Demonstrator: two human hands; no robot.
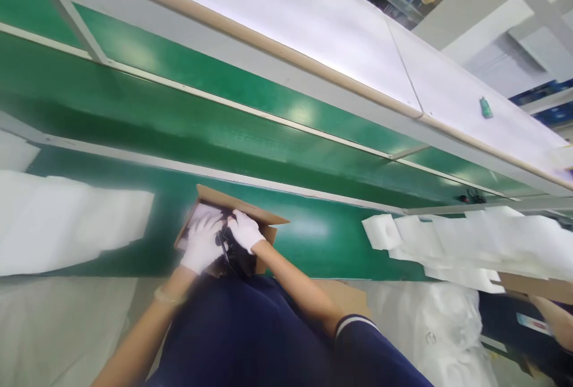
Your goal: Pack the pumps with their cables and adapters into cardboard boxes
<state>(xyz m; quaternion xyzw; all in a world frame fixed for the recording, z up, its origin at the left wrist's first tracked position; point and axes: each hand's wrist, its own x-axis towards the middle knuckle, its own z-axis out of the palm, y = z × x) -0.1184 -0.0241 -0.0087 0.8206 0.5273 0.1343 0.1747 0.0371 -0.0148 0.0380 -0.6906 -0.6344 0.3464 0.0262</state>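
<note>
Open brown cardboard box [219, 198], slightly askew at the near edge of the smooth green bench [322, 237], far flap spread outward, dark black item [242, 260] with a thin black cord [224, 245] inside, partly covered, full shape hidden

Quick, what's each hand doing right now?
Left hand: in the cardboard box, grip can't be told.
Right hand: at the black item there, grip can't be told.

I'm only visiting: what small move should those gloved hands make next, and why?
Perhaps settle the dark item flatter in the cardboard box before touching the flap. The left hand and right hand are both at the item, and the flap stands open; whether the item is seated is hard to tell.
</note>
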